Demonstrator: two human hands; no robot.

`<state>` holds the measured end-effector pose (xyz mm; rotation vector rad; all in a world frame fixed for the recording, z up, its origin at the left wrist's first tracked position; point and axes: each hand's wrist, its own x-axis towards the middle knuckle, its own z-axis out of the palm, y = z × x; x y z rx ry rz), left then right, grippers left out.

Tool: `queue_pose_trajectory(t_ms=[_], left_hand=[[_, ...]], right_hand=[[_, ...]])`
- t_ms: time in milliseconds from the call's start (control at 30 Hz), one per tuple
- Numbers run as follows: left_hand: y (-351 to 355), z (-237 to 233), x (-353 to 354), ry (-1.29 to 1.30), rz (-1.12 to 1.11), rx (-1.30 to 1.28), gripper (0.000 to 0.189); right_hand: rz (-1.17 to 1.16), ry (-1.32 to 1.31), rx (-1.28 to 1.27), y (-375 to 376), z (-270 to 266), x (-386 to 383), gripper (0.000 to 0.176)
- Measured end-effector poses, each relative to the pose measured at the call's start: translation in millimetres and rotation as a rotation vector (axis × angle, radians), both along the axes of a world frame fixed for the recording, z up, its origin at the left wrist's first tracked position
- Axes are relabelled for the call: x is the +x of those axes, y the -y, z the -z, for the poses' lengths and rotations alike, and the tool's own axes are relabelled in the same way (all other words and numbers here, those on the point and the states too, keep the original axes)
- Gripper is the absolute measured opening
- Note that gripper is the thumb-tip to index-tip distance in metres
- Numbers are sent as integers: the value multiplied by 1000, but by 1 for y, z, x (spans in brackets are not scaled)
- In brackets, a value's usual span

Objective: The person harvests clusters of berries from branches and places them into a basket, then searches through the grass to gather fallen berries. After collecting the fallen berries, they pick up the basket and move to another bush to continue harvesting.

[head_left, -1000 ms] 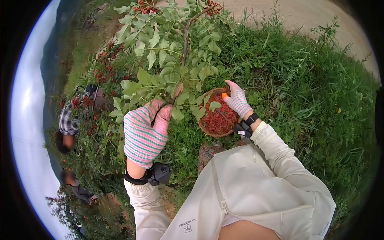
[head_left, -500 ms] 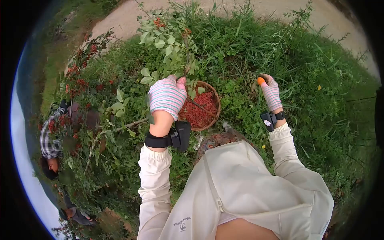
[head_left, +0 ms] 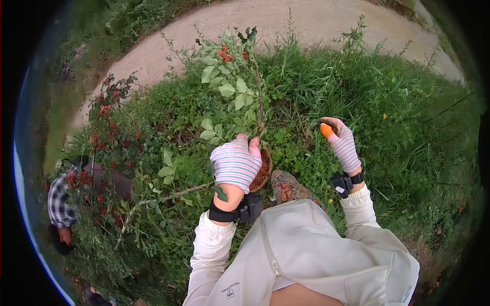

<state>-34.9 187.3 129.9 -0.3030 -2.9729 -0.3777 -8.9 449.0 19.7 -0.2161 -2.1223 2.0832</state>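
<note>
My left hand [head_left: 235, 162], in a striped fingerless glove, is closed around a leafy branch [head_left: 261, 97]. Green leaves and small clusters of red berries [head_left: 224, 54] show toward the branch's far end. Just below that hand sits a wicker basket [head_left: 270, 166] with red berries in it, largely covered by the hand and wrist. Off to the right, apart from the branch, my right hand [head_left: 341, 140] has its fingers curled together. An orange cover [head_left: 326, 130] is on one of its digits, and the fingertips look dark. Whatever it may hold is hidden.
A berry-laden shrub [head_left: 109, 132] spreads on the left, with a thicker stem [head_left: 173, 195] reaching toward my left wrist. Behind it a person in a checked shirt [head_left: 62, 199] bends over. Tall grass [head_left: 398, 117] surrounds me, and a dirt path [head_left: 316, 25] curves beyond. A patterned shoe [head_left: 291, 187] stands beside the basket.
My left hand and the branch have shifted right and lower in view, covering more of the basket. My right hand also sits lower and stays curled. The camera view has tilted toward the path.
</note>
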Motion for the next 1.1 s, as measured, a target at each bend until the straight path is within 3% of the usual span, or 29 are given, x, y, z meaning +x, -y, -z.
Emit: queue_pose_trajectory(t_ms=[100,233,300,367,400,467,500,567,600,667,700,767,833,900,933,967,1033,1067,1100], left_hand=[[-4,-10,12,-50,41,29,29],[-5,-17,29,-32,50,26,28],[-6,-15,38,-59,88,72,28],[-8,-20,49,-103,90,78,27],[-10,-26,54,-70,119,66,27],[-13,-27,59,-75,152,75,27],[-16,-28,60,-81,134,75,27],[-23,-34,61,-71,120,59,29],[-25,-34,64,-43,98,44,31],[-29,-42,70,-16,66,34,33],[-32,-47,72,2,50,41,34],[-38,-60,72,38,-19,13,34],[-41,-71,70,81,-45,0,29],[-48,-77,69,108,-130,-15,28],[-51,-80,68,118,-150,-30,28],[-54,-83,68,133,-172,-43,27],[-60,-90,70,199,-295,-8,27],[-63,-93,71,190,-320,-20,27],[-65,-95,72,179,-339,-33,26]], right_hand=[[-5,29,86,-12,-36,1,33],[-187,-265,80,-28,-85,-37,32],[-299,-286,147,-26,-112,-69,58],[-410,-391,200,-15,-147,-101,55],[-459,-519,224,-7,-165,-118,35],[-623,-616,311,9,-201,-152,35],[-640,-624,308,10,-208,-181,35],[-908,-483,771,13,-215,-248,45],[-936,-510,769,22,-209,-273,45],[-959,-260,795,44,-198,-316,43],[-1104,-250,830,54,-200,-312,50],[-1554,-361,674,68,-176,-322,60],[-1864,-266,580,72,-179,-309,77],[-1939,-456,493,76,-164,-306,88],[-2090,-160,93,74,-166,-300,91],[-1953,-654,205,79,-154,-314,92],[-1882,-660,147,84,-185,-298,90],[-1890,-427,-95,84,-184,-296,83],[-1916,-423,-111,87,-188,-293,83]])
